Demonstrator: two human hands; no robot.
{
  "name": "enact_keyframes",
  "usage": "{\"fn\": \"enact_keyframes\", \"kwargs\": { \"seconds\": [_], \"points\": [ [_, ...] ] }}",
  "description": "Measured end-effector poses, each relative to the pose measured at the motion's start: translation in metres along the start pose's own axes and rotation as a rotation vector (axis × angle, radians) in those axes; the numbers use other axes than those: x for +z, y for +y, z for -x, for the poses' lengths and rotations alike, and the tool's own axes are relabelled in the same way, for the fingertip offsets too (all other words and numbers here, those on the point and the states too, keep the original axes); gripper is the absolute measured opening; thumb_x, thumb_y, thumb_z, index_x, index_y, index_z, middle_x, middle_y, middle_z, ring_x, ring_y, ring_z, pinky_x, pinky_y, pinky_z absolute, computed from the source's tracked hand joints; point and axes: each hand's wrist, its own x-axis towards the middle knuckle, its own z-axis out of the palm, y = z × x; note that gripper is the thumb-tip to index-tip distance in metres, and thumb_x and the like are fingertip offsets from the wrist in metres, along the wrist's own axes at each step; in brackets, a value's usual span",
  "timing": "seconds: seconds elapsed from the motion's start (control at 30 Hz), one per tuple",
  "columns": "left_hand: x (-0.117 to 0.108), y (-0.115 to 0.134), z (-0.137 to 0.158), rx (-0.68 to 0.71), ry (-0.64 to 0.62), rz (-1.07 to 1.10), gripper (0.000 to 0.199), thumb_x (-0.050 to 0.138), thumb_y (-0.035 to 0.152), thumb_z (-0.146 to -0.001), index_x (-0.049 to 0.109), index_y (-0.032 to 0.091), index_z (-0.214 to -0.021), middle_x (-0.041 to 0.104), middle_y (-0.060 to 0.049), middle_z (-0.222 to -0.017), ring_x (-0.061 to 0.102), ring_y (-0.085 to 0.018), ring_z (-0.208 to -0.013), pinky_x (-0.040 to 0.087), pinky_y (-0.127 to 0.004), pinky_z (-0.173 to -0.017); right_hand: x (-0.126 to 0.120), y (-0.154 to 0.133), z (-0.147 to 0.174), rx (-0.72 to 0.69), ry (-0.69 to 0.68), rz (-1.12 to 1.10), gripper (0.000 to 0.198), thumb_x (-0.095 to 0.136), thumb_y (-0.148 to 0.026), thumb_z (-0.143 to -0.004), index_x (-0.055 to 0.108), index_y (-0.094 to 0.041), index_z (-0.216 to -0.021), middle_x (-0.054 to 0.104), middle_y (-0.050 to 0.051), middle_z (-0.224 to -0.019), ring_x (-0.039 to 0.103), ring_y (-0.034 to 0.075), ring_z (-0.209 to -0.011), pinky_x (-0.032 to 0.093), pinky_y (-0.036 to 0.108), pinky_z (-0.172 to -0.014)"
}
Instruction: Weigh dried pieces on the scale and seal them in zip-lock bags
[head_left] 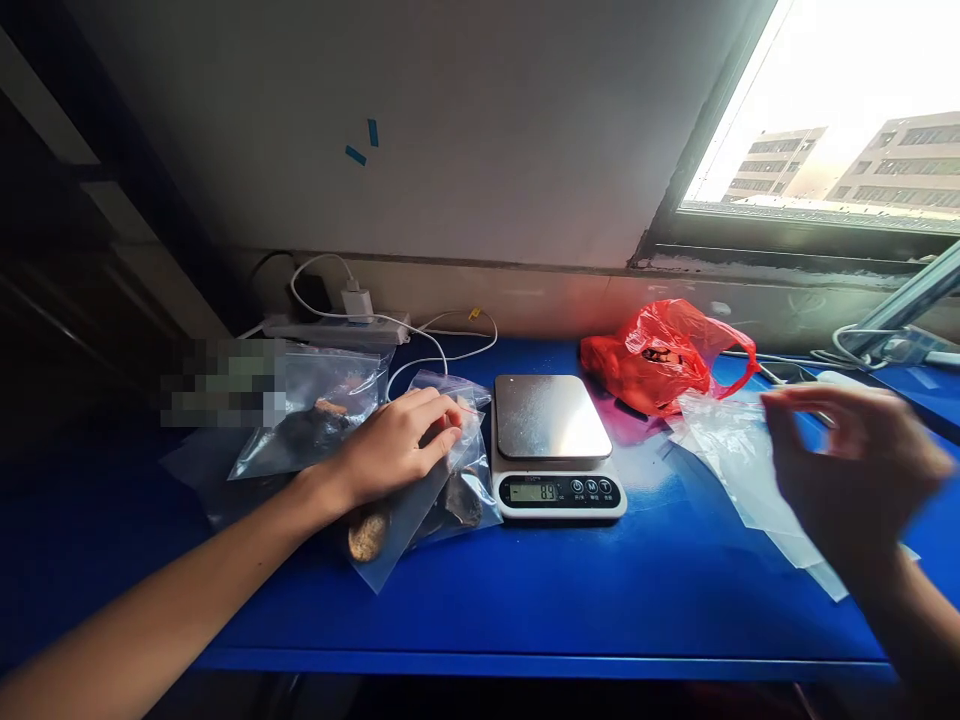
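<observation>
My left hand (397, 440) rests over clear zip bags to the left of the scale, its fingers curled in at the top of one zip bag (480, 455). A dark lump (463, 497) shows inside that bag. Just below the hand lies a round tan piece (367, 537), seen against the plastic. My right hand (847, 470) is raised at the right, blurred, thumb and forefinger brought together in a pinch. It overlaps the corner of a stack of flat clear bags (727, 465); what it pinches cannot be made out. Between the hands stands a digital scale (553, 418), its display reading about 89.
A red plastic bag (660, 355) sits behind the scale to the right. Another zip bag (315, 410) with a dark piece lies at the left. A power strip (390, 328) with a white charger (358, 303) and cable runs along the wall. The blue table (525, 600) ends in front.
</observation>
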Motion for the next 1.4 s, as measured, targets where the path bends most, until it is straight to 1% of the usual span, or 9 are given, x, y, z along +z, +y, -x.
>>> {"fn": "enact_keyframes", "kwargs": {
  "seconds": [0.07,0.2,0.33,0.5,0.67,0.8,1.0,1.2,1.4],
  "points": [
    [0.001,0.000,0.000,0.003,0.019,-0.005,0.017,0.048,0.029,-0.091,0.062,0.021,-0.095,0.063,-0.003,-0.097,0.059,-0.022,-0.095,0.047,-0.037,-0.086,0.011,-0.024,0.000,-0.174,-0.102,-0.303,0.009,0.072,-0.020,-0.083,0.064,-0.017,-0.084,0.068,0.004,-0.075,0.064,0.014,-0.068,0.048,0.025,-0.063],
    [0.005,-0.005,-0.002,-0.022,0.061,-0.009,0.018,0.047,0.031,-0.092,0.060,0.020,-0.097,0.061,-0.005,-0.103,0.058,-0.023,-0.101,0.048,-0.040,-0.091,0.014,-0.072,0.003,-0.318,-0.298,-0.561,0.010,0.063,-0.010,-0.087,0.062,-0.019,-0.088,0.066,-0.001,-0.071,0.062,0.010,-0.063,0.049,0.023,-0.063],
    [0.012,-0.013,-0.004,-0.048,0.096,-0.070,0.036,0.048,0.035,-0.093,0.050,0.020,-0.126,0.055,-0.009,-0.129,0.048,-0.026,-0.123,0.039,-0.045,-0.107,-0.005,-0.107,0.011,-0.649,-0.523,-0.894,0.019,0.048,-0.004,-0.091,0.061,-0.008,-0.104,0.063,0.006,-0.072,0.058,0.016,-0.068,0.046,0.029,-0.061],
    [0.016,-0.017,-0.008,-0.026,0.066,-0.141,0.039,0.048,0.036,-0.094,0.052,0.018,-0.128,0.055,-0.010,-0.136,0.048,-0.026,-0.127,0.038,-0.045,-0.109,-0.014,-0.147,0.027,-0.920,-0.789,-1.009,0.027,0.057,-0.025,-0.093,0.056,-0.016,-0.067,0.054,0.002,-0.070,0.047,0.014,-0.064,0.033,0.030,-0.053],
    [0.012,-0.015,-0.011,0.008,0.145,-0.175,0.026,0.049,0.030,-0.094,0.061,0.018,-0.114,0.066,-0.007,-0.120,0.060,-0.024,-0.111,0.045,-0.042,-0.099,-0.010,-0.161,0.046,-0.925,-0.799,-0.902,0.025,0.056,-0.037,-0.095,0.064,-0.014,-0.095,0.059,0.004,-0.092,0.051,0.017,-0.079,0.036,0.031,-0.058],
    [0.009,-0.013,-0.009,0.046,0.203,-0.202,0.016,0.054,0.027,-0.092,0.064,0.020,-0.102,0.070,-0.005,-0.108,0.062,-0.023,-0.104,0.044,-0.040,-0.095,-0.010,-0.163,0.053,-0.927,-0.700,-0.871,0.038,0.044,-0.032,-0.101,0.050,-0.017,-0.135,0.059,0.009,-0.114,0.055,0.020,-0.095,0.040,0.032,-0.065],
    [0.005,-0.010,-0.003,0.102,0.309,-0.264,0.010,0.056,0.025,-0.091,0.063,0.019,-0.095,0.069,-0.005,-0.103,0.063,-0.024,-0.100,0.045,-0.038,-0.089,-0.014,-0.159,0.033,-0.853,-0.736,-0.977,0.029,0.040,-0.029,-0.102,0.061,-0.015,-0.115,0.065,0.006,-0.098,0.057,0.019,-0.096,0.043,0.032,-0.074],
    [0.007,-0.011,-0.002,0.118,0.290,-0.238,0.008,0.059,0.023,-0.090,0.060,0.019,-0.097,0.069,-0.005,-0.102,0.063,-0.023,-0.098,0.047,-0.038,-0.089,-0.014,-0.144,0.012,-0.558,-0.805,-0.977,0.026,0.052,-0.023,-0.093,0.060,-0.011,-0.115,0.065,0.011,-0.093,0.055,0.023,-0.099,0.046,0.037,-0.082],
    [0.009,-0.009,-0.002,0.124,0.292,-0.261,0.008,0.058,0.023,-0.091,0.060,0.019,-0.097,0.068,-0.006,-0.106,0.062,-0.023,-0.102,0.047,-0.039,-0.092,-0.007,-0.131,0.015,-0.491,-0.833,-0.959,0.024,0.052,-0.022,-0.094,0.061,-0.012,-0.114,0.063,0.009,-0.086,0.055,0.021,-0.091,0.047,0.035,-0.077]
  ]
}}
